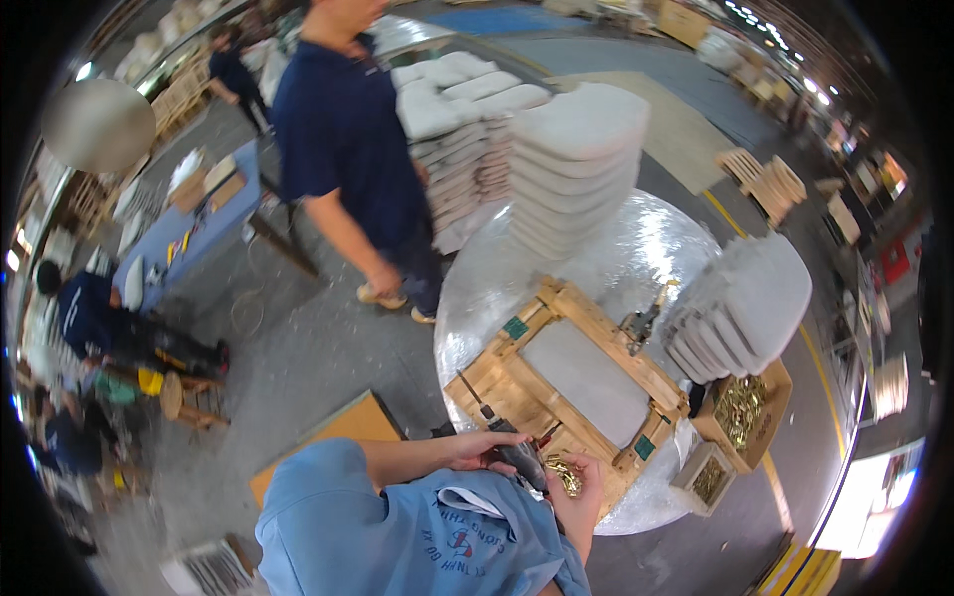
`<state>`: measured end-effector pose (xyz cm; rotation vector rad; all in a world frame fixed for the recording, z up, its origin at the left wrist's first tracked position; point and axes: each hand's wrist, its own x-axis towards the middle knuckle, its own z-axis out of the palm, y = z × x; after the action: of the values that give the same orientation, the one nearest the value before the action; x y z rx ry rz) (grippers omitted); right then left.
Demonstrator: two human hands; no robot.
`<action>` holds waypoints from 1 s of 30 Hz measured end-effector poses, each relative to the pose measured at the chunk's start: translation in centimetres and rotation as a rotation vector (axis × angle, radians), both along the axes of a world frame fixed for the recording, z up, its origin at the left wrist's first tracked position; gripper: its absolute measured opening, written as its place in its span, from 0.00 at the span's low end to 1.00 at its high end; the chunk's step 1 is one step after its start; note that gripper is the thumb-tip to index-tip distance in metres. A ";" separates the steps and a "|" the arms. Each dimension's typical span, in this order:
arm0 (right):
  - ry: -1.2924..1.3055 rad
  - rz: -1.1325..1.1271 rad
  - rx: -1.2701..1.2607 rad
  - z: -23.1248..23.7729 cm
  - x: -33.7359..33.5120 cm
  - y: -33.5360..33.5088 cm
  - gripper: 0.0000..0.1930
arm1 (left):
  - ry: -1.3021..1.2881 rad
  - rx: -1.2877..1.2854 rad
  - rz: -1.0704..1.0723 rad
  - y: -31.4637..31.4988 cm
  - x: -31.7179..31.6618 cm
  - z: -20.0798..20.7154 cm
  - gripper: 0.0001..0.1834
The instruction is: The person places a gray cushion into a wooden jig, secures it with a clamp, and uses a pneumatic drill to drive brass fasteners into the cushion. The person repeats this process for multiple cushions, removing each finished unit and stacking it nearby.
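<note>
Standing person (348, 149) cropped at far edge, power tool (521, 459) partly hidden by left hand (482, 452), fasteners (566, 477) in right hand (581, 492) blurred

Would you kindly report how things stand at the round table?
Left hand holding dark tool. Right hand holding brass-coloured pieces. Wooden frame on table, grey panel inside. Tool partly covers frame's near edge.

- Here's the frame (563, 402) on the worktop (477, 268), panel (586, 372) inside it!
- Straight behind the frame, one pad stack (576, 164)!
- To its right, a second stack (750, 298)!
- Near right of the frame: large box (763, 442), small box (684, 495), fasteners (740, 405) in both!
- Before it, left hand (477, 453) with drill (522, 459), right hand (584, 492) alongside!
- Behind, left of it: a co-worker (343, 149)!
</note>
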<state>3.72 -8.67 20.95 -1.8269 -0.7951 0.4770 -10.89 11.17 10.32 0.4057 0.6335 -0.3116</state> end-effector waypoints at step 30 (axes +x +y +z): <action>0.649 -0.365 0.739 -2.1 -0.6 1.2 0.34 | -0.258 0.745 -0.323 -3.8 7.0 4.0 0.48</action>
<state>3.10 -7.44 18.86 -0.9929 -0.1336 0.4221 -3.87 7.40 14.31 1.2504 0.4094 -0.3148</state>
